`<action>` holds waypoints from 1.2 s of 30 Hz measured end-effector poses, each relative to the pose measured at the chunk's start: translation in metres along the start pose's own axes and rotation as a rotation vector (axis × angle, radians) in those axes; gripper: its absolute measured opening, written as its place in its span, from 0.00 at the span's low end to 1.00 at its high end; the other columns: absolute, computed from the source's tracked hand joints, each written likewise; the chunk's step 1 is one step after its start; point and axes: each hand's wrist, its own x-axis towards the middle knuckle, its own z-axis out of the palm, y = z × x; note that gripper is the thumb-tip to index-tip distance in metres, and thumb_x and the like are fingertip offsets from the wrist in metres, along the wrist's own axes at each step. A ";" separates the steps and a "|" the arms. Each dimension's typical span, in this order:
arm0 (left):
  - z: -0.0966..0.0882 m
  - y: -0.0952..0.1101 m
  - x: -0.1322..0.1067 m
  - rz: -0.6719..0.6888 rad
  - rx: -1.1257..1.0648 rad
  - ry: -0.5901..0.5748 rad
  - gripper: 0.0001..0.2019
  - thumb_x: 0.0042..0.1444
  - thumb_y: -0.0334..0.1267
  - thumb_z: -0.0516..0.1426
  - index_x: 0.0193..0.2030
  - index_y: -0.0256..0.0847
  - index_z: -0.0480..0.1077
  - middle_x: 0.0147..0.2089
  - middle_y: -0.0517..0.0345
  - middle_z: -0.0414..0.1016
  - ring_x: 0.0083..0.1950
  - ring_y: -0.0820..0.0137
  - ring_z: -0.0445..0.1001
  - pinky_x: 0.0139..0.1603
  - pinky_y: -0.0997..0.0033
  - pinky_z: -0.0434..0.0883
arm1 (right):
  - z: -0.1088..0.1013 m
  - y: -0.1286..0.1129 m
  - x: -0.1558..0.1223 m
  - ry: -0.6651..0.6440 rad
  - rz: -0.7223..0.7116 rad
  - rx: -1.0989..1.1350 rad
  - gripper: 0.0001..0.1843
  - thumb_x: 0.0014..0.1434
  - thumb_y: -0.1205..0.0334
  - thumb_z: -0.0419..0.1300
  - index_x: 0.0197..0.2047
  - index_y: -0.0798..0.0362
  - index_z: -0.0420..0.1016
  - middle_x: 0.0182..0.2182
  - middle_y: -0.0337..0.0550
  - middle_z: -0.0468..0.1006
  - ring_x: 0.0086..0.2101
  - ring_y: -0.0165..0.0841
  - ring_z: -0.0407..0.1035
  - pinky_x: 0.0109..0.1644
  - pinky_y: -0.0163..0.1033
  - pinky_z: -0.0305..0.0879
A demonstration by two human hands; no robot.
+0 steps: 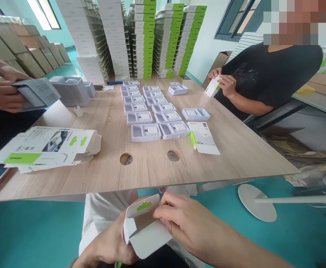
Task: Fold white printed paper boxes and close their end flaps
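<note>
Below the table's near edge I hold a small white carton point(144, 232) with a green hang tab, its top end open. My left hand point(115, 243) grips it from underneath on the left. My right hand point(179, 219) pinches its upper right flap with closed fingers. On the wooden table point(235, 149) ahead lie two rows of several grey plastic trays point(146, 132), each with a white part in it. A flat white carton point(204, 137) lies beside the nearest tray.
A pile of flat cartons point(48, 147) lies at the left. A person on the left holds a grey sheet point(37, 93); another person at the right holds a small box point(213, 86). Tall stacks of boxes point(143, 37) stand at the far edge. Two round holes point(126, 159) pierce the tabletop.
</note>
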 end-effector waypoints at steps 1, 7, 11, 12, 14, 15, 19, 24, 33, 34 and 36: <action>-0.001 0.001 -0.002 -0.009 0.003 -0.017 0.42 0.43 0.37 0.69 0.69 0.48 0.69 0.59 0.48 0.81 0.59 0.47 0.79 0.62 0.46 0.76 | -0.002 -0.002 0.002 -0.026 -0.007 -0.072 0.14 0.70 0.71 0.56 0.39 0.49 0.82 0.34 0.40 0.77 0.33 0.33 0.73 0.33 0.37 0.68; -0.035 0.037 -0.018 -0.025 -0.115 -0.132 0.28 0.62 0.59 0.53 0.64 0.51 0.75 0.59 0.50 0.80 0.64 0.51 0.75 0.64 0.45 0.70 | 0.011 -0.014 0.007 -0.070 -0.012 -0.061 0.12 0.72 0.68 0.56 0.40 0.50 0.81 0.35 0.39 0.80 0.31 0.30 0.74 0.32 0.35 0.66; -0.047 0.078 -0.003 -0.220 0.131 -0.244 0.16 0.59 0.42 0.57 0.52 0.49 0.80 0.41 0.58 0.84 0.35 0.66 0.79 0.32 0.73 0.72 | 0.016 -0.023 0.012 -0.120 -0.074 -0.211 0.08 0.66 0.69 0.61 0.38 0.50 0.82 0.35 0.40 0.81 0.26 0.29 0.71 0.24 0.36 0.55; -0.045 0.085 0.002 -0.262 0.234 -0.258 0.13 0.60 0.38 0.56 0.47 0.47 0.80 0.36 0.60 0.83 0.31 0.69 0.75 0.28 0.75 0.67 | 0.016 -0.025 0.014 -0.134 -0.111 -0.275 0.07 0.64 0.68 0.63 0.38 0.50 0.82 0.34 0.40 0.81 0.25 0.30 0.70 0.23 0.37 0.52; -0.038 0.094 0.011 -0.258 0.455 -0.251 0.09 0.59 0.31 0.53 0.33 0.45 0.73 0.26 0.65 0.75 0.25 0.74 0.67 0.24 0.76 0.58 | 0.017 -0.028 0.017 -0.151 -0.188 -0.394 0.05 0.61 0.67 0.64 0.36 0.49 0.83 0.32 0.42 0.81 0.25 0.32 0.70 0.23 0.40 0.48; -0.035 0.097 0.014 -0.228 0.549 -0.244 0.10 0.58 0.29 0.53 0.27 0.44 0.67 0.23 0.68 0.69 0.23 0.75 0.62 0.22 0.75 0.55 | 0.017 -0.029 0.018 -0.149 -0.221 -0.432 0.05 0.61 0.68 0.64 0.35 0.50 0.83 0.31 0.42 0.81 0.25 0.34 0.70 0.23 0.41 0.48; -0.028 0.097 0.020 -0.194 0.701 -0.270 0.16 0.54 0.24 0.52 0.23 0.45 0.52 0.19 0.70 0.54 0.21 0.76 0.49 0.20 0.71 0.47 | 0.014 -0.023 0.016 -0.120 -0.284 -0.391 0.09 0.60 0.72 0.60 0.38 0.51 0.80 0.30 0.41 0.82 0.26 0.34 0.70 0.25 0.40 0.53; -0.033 0.096 0.023 -0.254 0.556 -0.306 0.14 0.53 0.25 0.52 0.22 0.44 0.53 0.19 0.71 0.48 0.24 0.76 0.44 0.19 0.71 0.45 | 0.011 -0.011 0.010 -0.210 -0.210 -0.173 0.14 0.59 0.76 0.55 0.42 0.51 0.77 0.34 0.40 0.79 0.30 0.31 0.69 0.29 0.35 0.58; -0.046 0.091 0.030 -0.333 0.348 -0.367 0.05 0.56 0.30 0.53 0.31 0.43 0.67 0.25 0.70 0.55 0.25 0.76 0.52 0.23 0.71 0.51 | 0.013 0.005 0.000 -0.076 -0.066 0.426 0.11 0.62 0.71 0.51 0.41 0.50 0.72 0.30 0.33 0.70 0.28 0.26 0.61 0.32 0.32 0.58; -0.048 0.089 0.031 -0.332 0.314 -0.368 0.05 0.55 0.30 0.53 0.30 0.43 0.66 0.25 0.70 0.54 0.26 0.76 0.51 0.24 0.71 0.51 | 0.015 0.007 -0.002 -0.061 -0.075 0.436 0.11 0.62 0.71 0.51 0.41 0.50 0.72 0.29 0.33 0.69 0.27 0.26 0.60 0.32 0.32 0.57; -0.051 0.083 0.033 -0.323 0.224 -0.383 0.07 0.55 0.31 0.55 0.27 0.43 0.62 0.25 0.71 0.53 0.25 0.77 0.51 0.24 0.71 0.50 | 0.019 0.010 -0.005 -0.025 -0.103 0.435 0.11 0.62 0.70 0.51 0.42 0.49 0.72 0.27 0.31 0.67 0.25 0.26 0.56 0.30 0.32 0.55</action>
